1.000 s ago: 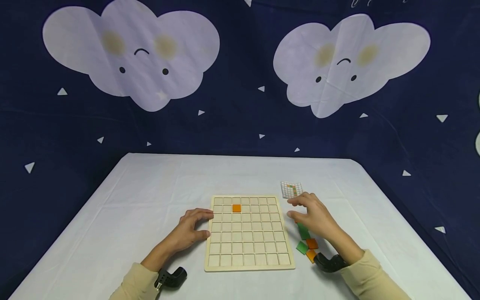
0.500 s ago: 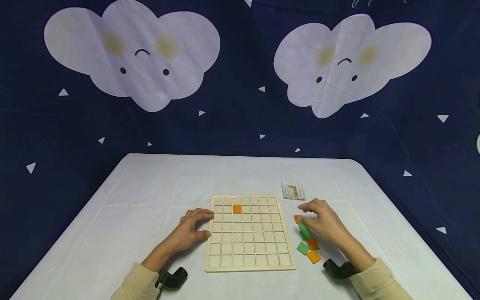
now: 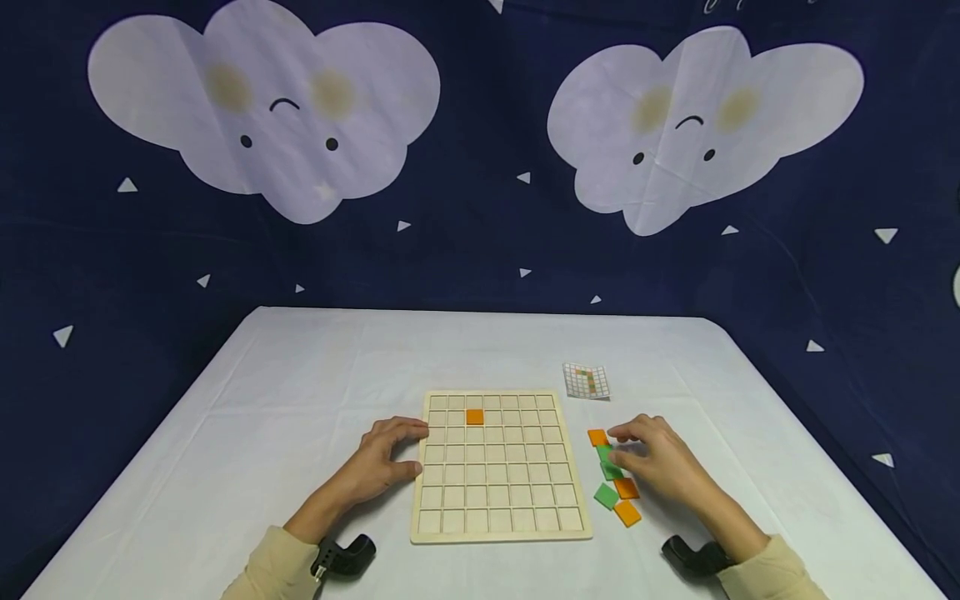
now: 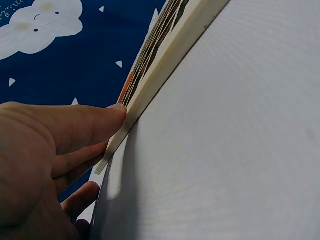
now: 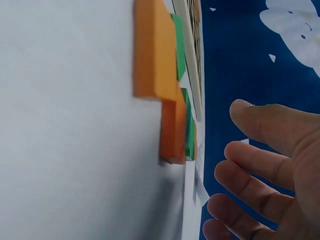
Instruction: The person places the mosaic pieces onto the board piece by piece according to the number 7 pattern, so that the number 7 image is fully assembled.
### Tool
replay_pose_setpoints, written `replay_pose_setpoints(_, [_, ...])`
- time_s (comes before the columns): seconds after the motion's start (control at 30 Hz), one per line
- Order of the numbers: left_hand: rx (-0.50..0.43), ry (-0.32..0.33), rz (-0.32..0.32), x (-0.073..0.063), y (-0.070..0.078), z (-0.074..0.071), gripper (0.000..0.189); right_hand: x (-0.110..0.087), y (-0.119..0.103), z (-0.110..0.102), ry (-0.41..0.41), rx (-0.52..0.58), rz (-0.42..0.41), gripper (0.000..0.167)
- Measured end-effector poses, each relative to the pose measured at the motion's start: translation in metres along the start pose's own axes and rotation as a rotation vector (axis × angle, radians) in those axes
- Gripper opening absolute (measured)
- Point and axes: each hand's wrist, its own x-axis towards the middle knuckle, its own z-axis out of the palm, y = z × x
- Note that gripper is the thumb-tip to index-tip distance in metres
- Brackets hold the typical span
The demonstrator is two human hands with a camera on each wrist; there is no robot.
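Observation:
A wooden grid board (image 3: 495,535) lies on the white table, with one orange tile (image 3: 475,417) in a cell near its top. My left hand (image 3: 375,467) rests at the board's left edge; in the left wrist view its thumb (image 4: 90,125) touches the rim. To the right of the board, several loose square tiles lie in a loose column, among them an orange tile (image 3: 597,437), a green tile (image 3: 607,497) and a lighter orange tile (image 3: 627,513). Over the upper tiles hovers my right hand (image 3: 660,462), fingers relaxed and holding nothing, partly covering a green tile (image 3: 611,471).
A small card (image 3: 587,382) printed with a coloured grid pattern lies beyond the tiles, off the board's upper right corner. Behind the table (image 3: 337,350) hangs a dark blue cloth (image 3: 480,250) with clouds and triangles.
My right hand has drawn back from beside the card, moving toward me and slightly right over the tiles, uncovering the card and the top orange tile. My left hand stays at the board's edge.

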Motion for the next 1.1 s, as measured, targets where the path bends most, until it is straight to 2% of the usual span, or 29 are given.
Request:
replay_pose_setpoints(0.17, [-0.002, -0.005, -0.003, 0.0, 0.001, 0.0, 0.045, -0.012, -0.004, 0.002, -0.004, -0.025, 0.006, 0.03])
replay_pose_setpoints(0.47, [0.003, -0.003, -0.003, 0.0, 0.001, -0.001, 0.045, -0.031, -0.009, 0.007, 0.009, -0.08, -0.03, 0.024])
replay_pose_setpoints(0.63, [0.005, -0.004, -0.005, 0.0, 0.001, -0.001, 0.045, -0.037, -0.01, 0.009, -0.013, -0.067, -0.032, 0.023])
replay_pose_setpoints(0.8, [0.005, -0.001, 0.002, -0.001, 0.001, -0.001, 0.045, -0.041, -0.012, 0.011, 0.006, -0.059, -0.066, 0.022])
replay_pose_setpoints(1.1, [-0.004, -0.005, -0.002, -0.001, 0.002, -0.001, 0.045, -0.046, -0.014, 0.015, 0.054, -0.16, -0.129, 0.025])
